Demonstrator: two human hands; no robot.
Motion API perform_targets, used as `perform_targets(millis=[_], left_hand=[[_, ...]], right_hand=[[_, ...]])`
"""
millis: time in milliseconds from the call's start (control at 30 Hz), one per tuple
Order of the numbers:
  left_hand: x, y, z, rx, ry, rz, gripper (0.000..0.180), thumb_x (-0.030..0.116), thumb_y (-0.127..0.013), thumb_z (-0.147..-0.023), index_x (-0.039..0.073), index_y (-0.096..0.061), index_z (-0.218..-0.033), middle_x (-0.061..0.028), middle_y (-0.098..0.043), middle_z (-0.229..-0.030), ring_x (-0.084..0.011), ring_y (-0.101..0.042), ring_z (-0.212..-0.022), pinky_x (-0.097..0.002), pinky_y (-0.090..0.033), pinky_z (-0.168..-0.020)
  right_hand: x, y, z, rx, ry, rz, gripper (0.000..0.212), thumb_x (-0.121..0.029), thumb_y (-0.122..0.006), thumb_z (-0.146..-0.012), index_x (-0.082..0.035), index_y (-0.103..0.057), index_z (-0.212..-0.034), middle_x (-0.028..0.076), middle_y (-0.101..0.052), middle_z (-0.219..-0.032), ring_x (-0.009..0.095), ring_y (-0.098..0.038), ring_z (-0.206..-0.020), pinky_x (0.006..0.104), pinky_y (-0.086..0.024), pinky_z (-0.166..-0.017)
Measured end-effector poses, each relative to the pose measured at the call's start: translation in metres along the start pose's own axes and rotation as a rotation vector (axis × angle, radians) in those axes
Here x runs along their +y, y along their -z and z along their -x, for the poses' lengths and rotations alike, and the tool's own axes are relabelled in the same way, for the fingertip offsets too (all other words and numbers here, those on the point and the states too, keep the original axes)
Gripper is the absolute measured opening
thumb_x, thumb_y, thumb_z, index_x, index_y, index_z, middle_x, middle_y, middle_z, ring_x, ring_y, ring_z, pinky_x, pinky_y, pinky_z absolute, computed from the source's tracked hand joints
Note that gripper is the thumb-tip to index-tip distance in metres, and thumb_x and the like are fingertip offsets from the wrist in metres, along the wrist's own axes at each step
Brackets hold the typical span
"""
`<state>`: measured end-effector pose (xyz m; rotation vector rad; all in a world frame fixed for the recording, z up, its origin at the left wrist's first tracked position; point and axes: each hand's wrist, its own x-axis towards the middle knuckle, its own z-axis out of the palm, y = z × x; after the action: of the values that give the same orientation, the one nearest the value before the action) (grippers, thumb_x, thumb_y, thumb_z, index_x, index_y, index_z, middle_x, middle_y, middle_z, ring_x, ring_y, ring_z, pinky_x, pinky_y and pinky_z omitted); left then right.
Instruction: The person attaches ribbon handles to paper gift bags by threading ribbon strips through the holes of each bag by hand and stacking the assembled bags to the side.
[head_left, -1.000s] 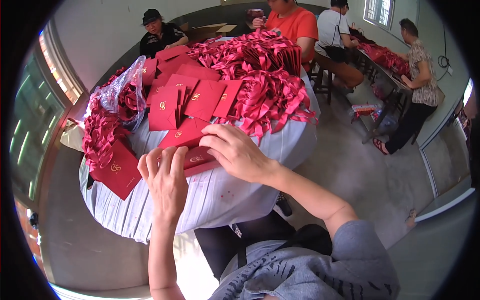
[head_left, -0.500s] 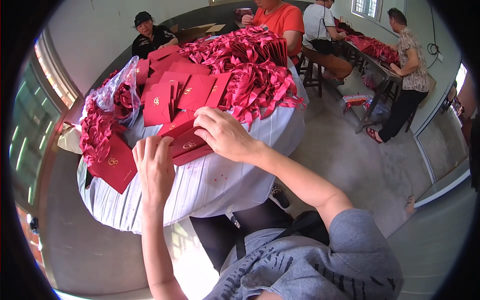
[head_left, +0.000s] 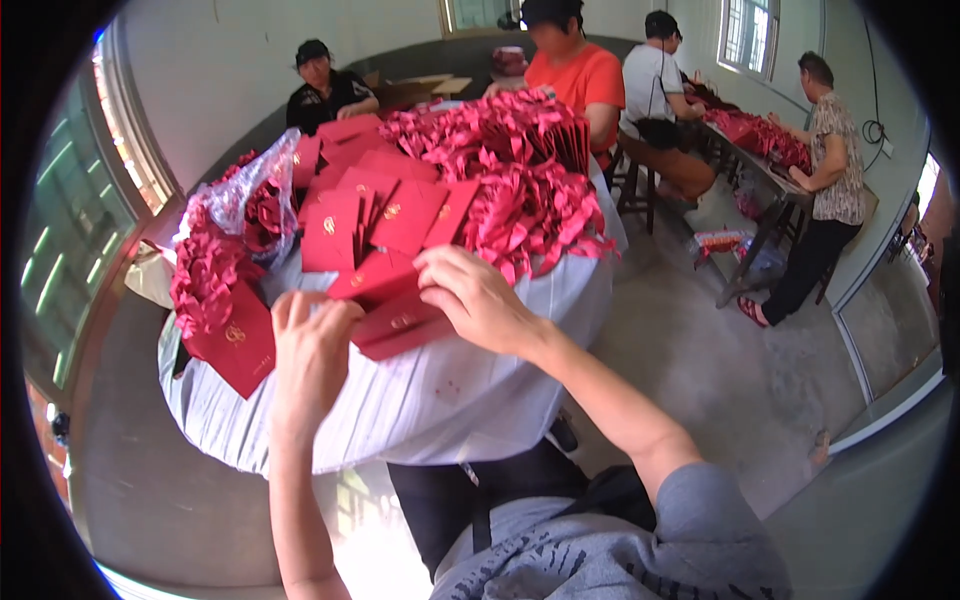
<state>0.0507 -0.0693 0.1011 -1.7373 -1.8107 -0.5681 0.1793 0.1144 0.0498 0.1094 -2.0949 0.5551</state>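
Note:
Between my hands, just above the near part of the cloth-covered table (head_left: 420, 415), is a red paper gift bag (head_left: 400, 328) with a small gold emblem. My left hand (head_left: 312, 355) is closed on its left upper edge, fingers bent in a pinch. At its right upper corner my right hand (head_left: 478, 298) pinches it as well. Right behind lie several more red bags (head_left: 405, 215), fanned and overlapping. A big heap of red ribbon handles (head_left: 530, 215) spreads to their right. Another red bag (head_left: 240, 340) lies left of my left hand, its emblem facing up.
Clear plastic wrap (head_left: 235, 195) partly covers more red ribbons at the table's left. People sit at the far side, one in black (head_left: 325, 95), one in an orange-red shirt (head_left: 575, 90). A second table (head_left: 760, 150) with red ribbons and two people stands farther right.
The whole view has shifted, so the table and people sit lower and a little to the right. Both hands keep hold of the red gift bag, which looks tilted flatter now.

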Motion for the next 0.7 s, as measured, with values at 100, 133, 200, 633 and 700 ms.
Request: perform_targets(millis=[100, 133, 200, 633, 700], left_hand=[[-0.007, 0.0, 0.006, -0.037, -0.012, -0.012, 0.011, 0.002, -0.058, -0.078, 0.007, -0.063, -0.087, -0.0073, -0.063, -0.082, -0.0278, -0.054, -0.091, -0.0449, -0.037, -0.092], [0.0, 0.001, 0.006, -0.049, 0.011, 0.038, 0.013, 0.0, -0.056, -0.079, 0.006, -0.062, -0.089, -0.0086, -0.063, -0.083, -0.0284, -0.054, -0.09, -0.0437, -0.038, -0.092], [-0.004, 0.001, -0.003, -0.091, 0.043, 0.093, 0.013, 0.0, -0.055, -0.08, 0.005, -0.061, -0.091, -0.0102, -0.063, -0.085, -0.0289, -0.055, -0.093, -0.0426, -0.038, -0.091], [-0.029, -0.02, -0.034, -0.198, 0.3, 0.491, 0.019, -0.008, -0.058, -0.079, -0.002, -0.06, -0.096, -0.0164, -0.063, -0.086, -0.0297, -0.062, -0.078, -0.0357, -0.049, -0.071], [-0.047, -0.033, -0.032, -0.142, 0.37, 0.5, 0.022, -0.009, -0.062, -0.077, -0.001, -0.062, -0.097, -0.014, -0.065, -0.087, -0.0227, -0.064, -0.076, -0.0307, -0.049, -0.07]], right_hand=[[0.008, -0.006, 0.005, 0.022, -0.007, -0.069, 0.008, -0.003, -0.063, -0.08, 0.001, -0.057, -0.085, 0.014, -0.058, -0.103, 0.031, -0.059, -0.096, 0.0374, -0.047, -0.082], [0.005, -0.005, 0.01, 0.012, -0.021, -0.061, 0.009, -0.004, -0.063, -0.081, 0.001, -0.057, -0.085, 0.014, -0.059, -0.103, 0.031, -0.059, -0.095, 0.0378, -0.047, -0.081], [0.01, 0.004, 0.004, 0.007, -0.009, -0.053, 0.009, -0.004, -0.063, -0.081, 0.001, -0.057, -0.085, 0.014, -0.059, -0.103, 0.031, -0.059, -0.095, 0.0379, -0.048, -0.08], [0.051, 0.018, -0.008, 0.043, -0.158, -0.412, 0.025, 0.001, -0.058, -0.086, -0.003, -0.06, -0.112, 0.008, -0.056, -0.119, 0.018, -0.057, -0.104, 0.0288, -0.048, -0.084], [0.07, 0.022, -0.002, 0.1, -0.31, -0.569, 0.032, 0.0, -0.055, -0.09, -0.002, -0.054, -0.122, 0.007, -0.054, -0.121, 0.014, -0.056, -0.104, 0.0271, -0.048, -0.084]])
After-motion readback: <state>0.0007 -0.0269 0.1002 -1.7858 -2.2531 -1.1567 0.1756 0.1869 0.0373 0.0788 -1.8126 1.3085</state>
